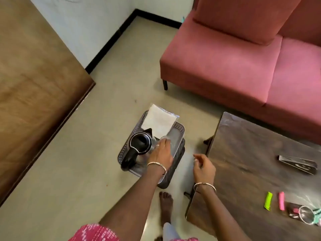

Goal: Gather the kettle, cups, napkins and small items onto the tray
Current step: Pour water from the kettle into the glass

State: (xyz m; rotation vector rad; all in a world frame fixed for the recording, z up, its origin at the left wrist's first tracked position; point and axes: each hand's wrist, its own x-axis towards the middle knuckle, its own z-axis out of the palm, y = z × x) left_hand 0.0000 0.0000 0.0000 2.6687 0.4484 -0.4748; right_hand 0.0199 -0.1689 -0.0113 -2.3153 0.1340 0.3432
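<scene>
left hand (160, 153) is wrapped round a clear glass cup (167, 137) on the grey perforated tray (178, 126) beside the black kettle (139, 142), and the empty, loosely curled right hand (203, 165) sits way nearer the small green stick (268, 200) and pink stick (281, 200) lying lengthways off right on the dark wooden worktop (251, 150)

Illumination is soft and even, and its source lies outside the view. Pale sheen streaks the dark coffee table (251, 145), and the floor (104, 110) carries a faint gloss. Shadows are weak and diffuse, darkest beneath the sofa (234, 66). Wide-angle distortion bows the wooden panel (34, 84) at left, whose grain is smeared. The left hand (160, 153) and the clear cup (166, 140) it holds are slightly blurred.
</scene>
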